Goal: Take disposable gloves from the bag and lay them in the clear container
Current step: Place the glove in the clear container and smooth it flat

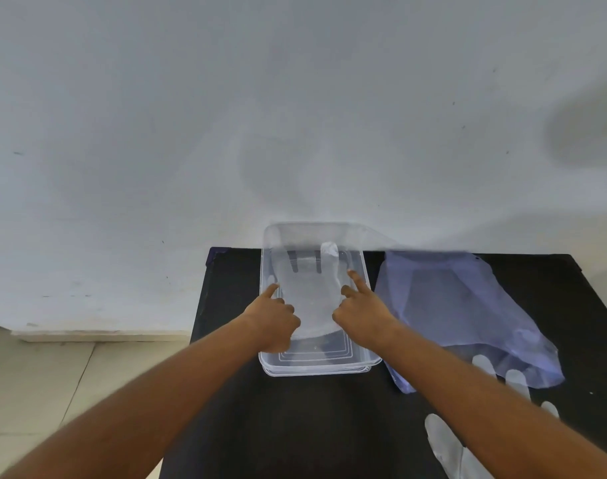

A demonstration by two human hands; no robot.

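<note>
A clear plastic container (pixel 359 357) sits at the back middle of a black table (pixel 295 416). A translucent disposable glove (pixel 310 292) lies flat inside it, fingers pointing away from me. My left hand (pixel 272 321) rests on the glove's left edge, index finger stretched out and the other fingers curled. On the glove's right edge lies my right hand (pixel 362 311), with two fingers extended. To the right of the container lies a bluish translucent bag (pixel 468 312). More gloves (pixel 447 447) spill from its near end, partly hidden under my right forearm.
The table stands against a pale wall (pixel 295 115). Its left edge drops to a tiled floor (pixel 53 375). The bag covers most of the table's right half.
</note>
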